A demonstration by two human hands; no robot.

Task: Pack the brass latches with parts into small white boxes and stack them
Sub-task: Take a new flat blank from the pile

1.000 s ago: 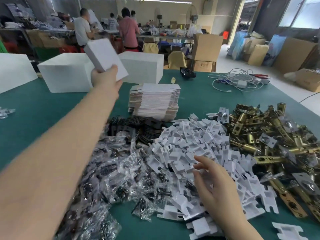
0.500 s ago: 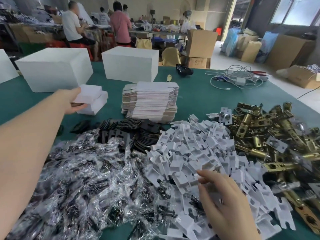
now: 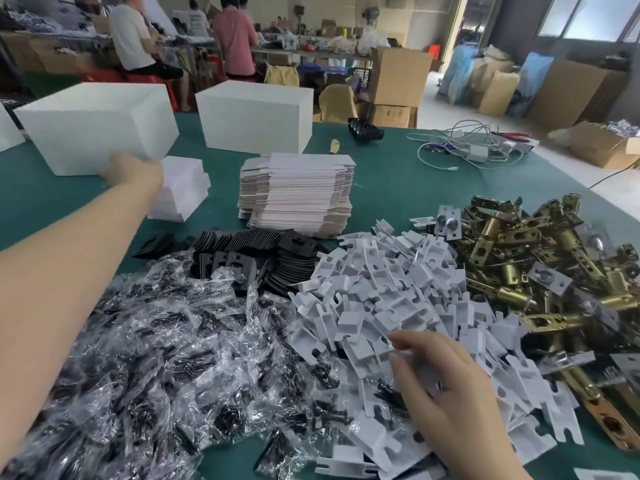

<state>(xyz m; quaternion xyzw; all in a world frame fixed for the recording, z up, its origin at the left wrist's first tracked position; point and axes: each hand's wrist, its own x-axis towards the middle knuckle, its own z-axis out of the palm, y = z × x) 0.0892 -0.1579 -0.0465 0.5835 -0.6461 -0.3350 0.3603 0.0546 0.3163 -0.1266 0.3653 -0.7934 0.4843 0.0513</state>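
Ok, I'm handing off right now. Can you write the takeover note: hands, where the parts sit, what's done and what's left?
Left hand: stretched out to the small white boxes stacked two high by the big white box; the grip is blurred.
Right hand: fingers relaxed on the white plastic inserts, holding nothing clearly.
Brass latches are heaped far right, bagged screws near left, black plates behind them, flat box blanks mid-table.
Done: two packed boxes stacked.
Left: pick an insert, a latch, a plate and a screw bag, fold a blank, pack, stack.
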